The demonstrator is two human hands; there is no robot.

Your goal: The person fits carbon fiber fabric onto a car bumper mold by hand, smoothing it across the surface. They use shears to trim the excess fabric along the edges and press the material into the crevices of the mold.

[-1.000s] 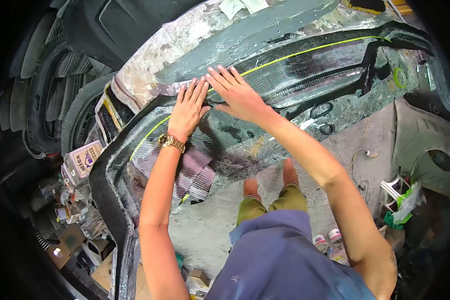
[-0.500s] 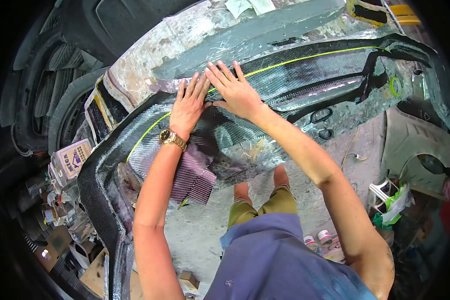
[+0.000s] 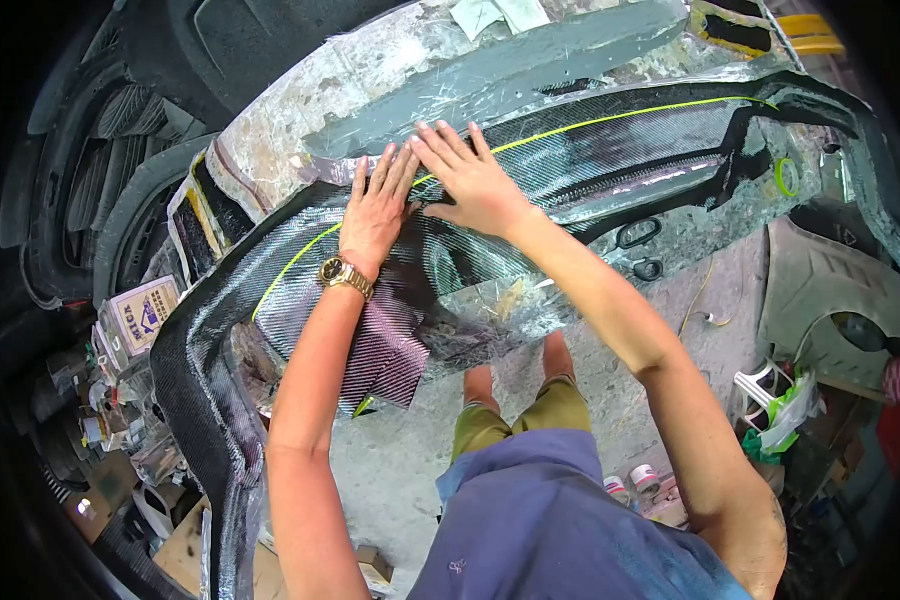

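Note:
A long curved mould (image 3: 450, 75) lies before me, lined with black woven carbon fibre cloth (image 3: 610, 150). Along the cloth runs a bright yellow-green line (image 3: 295, 262). My left hand (image 3: 375, 215), with a gold watch (image 3: 345, 275) at the wrist, rests flat on the cloth, fingers stretched out. Close beside it my right hand (image 3: 475, 185) also lies flat, its fingers spread and pointing to the mould's upper edge. Neither hand grips anything. Below the left hand a loose flap of cloth (image 3: 385, 350) hangs over the near edge.
Scissors (image 3: 640, 235) and a green tape roll (image 3: 786, 177) lie on the mould's near side at right. Dark moulded parts (image 3: 140, 120) stand at upper left. A labelled box (image 3: 145, 315) and clutter are at left. Cans (image 3: 645, 478) stand on the floor by my right side.
Both hands stay pressed on nearly the same spot of the cloth. The right hand has shifted very slightly; the whole view has moved a little.

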